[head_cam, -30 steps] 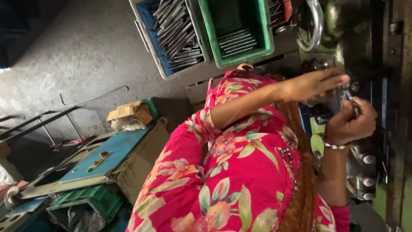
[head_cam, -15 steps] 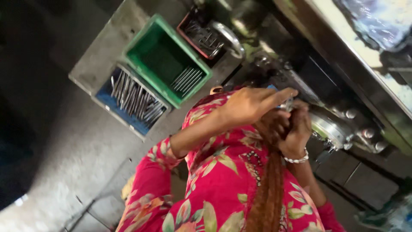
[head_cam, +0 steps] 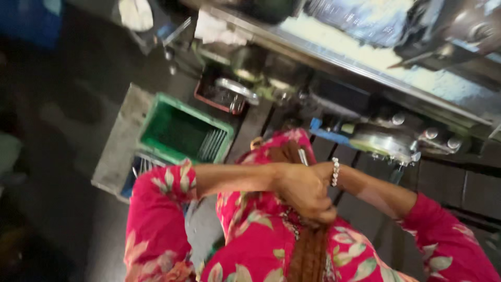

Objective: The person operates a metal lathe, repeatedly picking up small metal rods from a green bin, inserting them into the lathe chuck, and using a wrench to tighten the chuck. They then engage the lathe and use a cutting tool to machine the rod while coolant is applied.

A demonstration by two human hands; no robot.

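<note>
Both hands met low centre of frame, clasped over each other on the braid. Left hand came in from the frame's left; right hand, with a bead bracelet at the wrist, from the right. Fingers of both looked clenched around the braid's upper part. Best, I judge, to hold the strands snug and even and work away from the machine parts above. The braid was reddish-brown and thick, hanging down over your pink floral top. A green crate sat left of centre.
</note>
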